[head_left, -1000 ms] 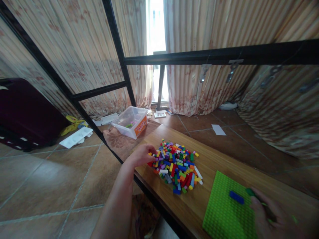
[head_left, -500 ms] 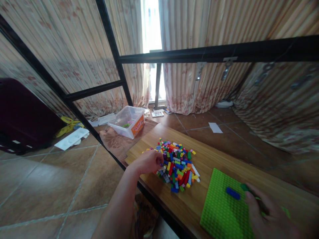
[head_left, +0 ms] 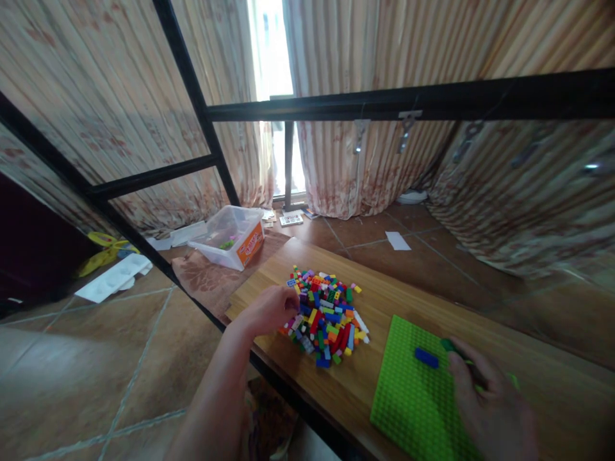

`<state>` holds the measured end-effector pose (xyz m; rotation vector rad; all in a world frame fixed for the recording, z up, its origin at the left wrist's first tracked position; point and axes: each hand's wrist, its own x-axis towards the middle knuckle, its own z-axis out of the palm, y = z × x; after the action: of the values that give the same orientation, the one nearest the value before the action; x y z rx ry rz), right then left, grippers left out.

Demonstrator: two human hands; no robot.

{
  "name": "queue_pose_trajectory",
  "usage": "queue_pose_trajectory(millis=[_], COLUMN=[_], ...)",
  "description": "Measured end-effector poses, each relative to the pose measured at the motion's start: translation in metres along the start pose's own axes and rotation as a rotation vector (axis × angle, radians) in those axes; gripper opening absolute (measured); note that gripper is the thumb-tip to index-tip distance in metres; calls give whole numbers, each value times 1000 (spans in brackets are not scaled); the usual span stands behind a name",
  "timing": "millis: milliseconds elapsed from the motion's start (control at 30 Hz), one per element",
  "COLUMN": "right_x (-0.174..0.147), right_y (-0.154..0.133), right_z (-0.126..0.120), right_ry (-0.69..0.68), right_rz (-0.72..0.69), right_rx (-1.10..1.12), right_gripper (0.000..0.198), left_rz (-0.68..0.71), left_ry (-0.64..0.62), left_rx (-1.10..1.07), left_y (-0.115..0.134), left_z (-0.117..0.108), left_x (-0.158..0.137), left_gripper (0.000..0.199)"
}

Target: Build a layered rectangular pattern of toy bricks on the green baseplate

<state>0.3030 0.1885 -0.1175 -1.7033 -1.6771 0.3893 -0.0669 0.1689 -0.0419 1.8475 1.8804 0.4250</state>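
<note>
Head view: on the tub (head_left: 210,253), an orange label (head_left: 251,245) with pale lettering, too blurred to read. On the floor beyond, a white card (head_left: 291,219) with dark print, likewise illegible. Tub of cloudy see-through plastic, wide-rimmed, set on a brown patterned cloth (head_left: 204,275), with small green and pink bits inside.

Nearer, on a smooth wooden table (head_left: 375,291) with visible grain, a loose heap of small plastic bricks (head_left: 331,317) in red, blue, yellow, green, orange, purple and white, mostly rectangular, some long and narrow. To the right of the heap and apart from it, a flat light-green baseplate (head_left: 398,378), covered in rows of studs and cut off by the lower edge of view. On the baseplate, a long blue brick (head_left: 426,358).

Hands well apart. Left hand (head_left: 273,308) at the heap's left side, fingers curled inward; cannot tell whether closed on anything. Right hand (head_left: 490,390) over the baseplate, thumb and finger pinched on a dark green brick (head_left: 448,346), just beside the blue one.

Behind, black bars (head_left: 336,110) and pleated, flower-printed curtains (head_left: 346,57).
</note>
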Motion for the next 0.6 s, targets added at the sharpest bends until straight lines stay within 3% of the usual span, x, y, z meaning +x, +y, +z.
queue_pose_trajectory(millis=[133,233,367,600], right_x=[3,5,6,4], right_y=[1,7,16,24], right_z=[-5,-11,-17,-26], right_ry=[50,65,46,-103], right_rz=[-11,-7,-20,-93], right_rx=[24,23,15,-6], right_gripper=[49,46,45,37], left_rz=[69,171,263,253], left_ry=[74,77,0,-51], left_rx=[-156,-294,-495,-636], left_y=[9,26,65,125], left_z=[-7,2,43,128], left_x=[1,6,16,30], left_gripper=[9,13,14,18])
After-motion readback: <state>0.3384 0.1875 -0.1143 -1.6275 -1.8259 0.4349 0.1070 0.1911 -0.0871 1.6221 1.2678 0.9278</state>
